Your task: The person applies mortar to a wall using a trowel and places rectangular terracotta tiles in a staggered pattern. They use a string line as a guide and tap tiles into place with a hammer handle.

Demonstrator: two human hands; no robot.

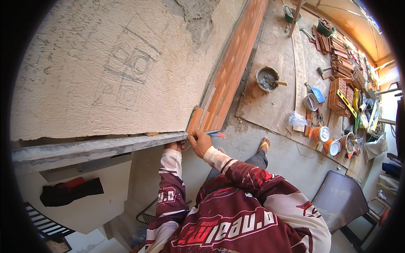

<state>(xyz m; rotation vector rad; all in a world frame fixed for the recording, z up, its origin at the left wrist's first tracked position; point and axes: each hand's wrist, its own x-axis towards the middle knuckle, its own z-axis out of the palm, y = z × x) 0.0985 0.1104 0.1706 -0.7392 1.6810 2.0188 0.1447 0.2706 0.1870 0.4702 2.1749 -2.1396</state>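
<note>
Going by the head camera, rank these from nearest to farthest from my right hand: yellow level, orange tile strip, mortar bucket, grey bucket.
1. Orange tile strip: its near end is right by your right hand.
2. Mortar bucket: ahead and to the right.
3. Grey bucket: farther right.
4. Yellow level: farthest right of the four.

Left hand (174,146) partly hidden beside the grey bar (105,147), its grip unclear.

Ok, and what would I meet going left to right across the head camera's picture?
Black cloth, left hand, right hand, blue-and-red stick, bucket of grey mix, yellow level.
</note>
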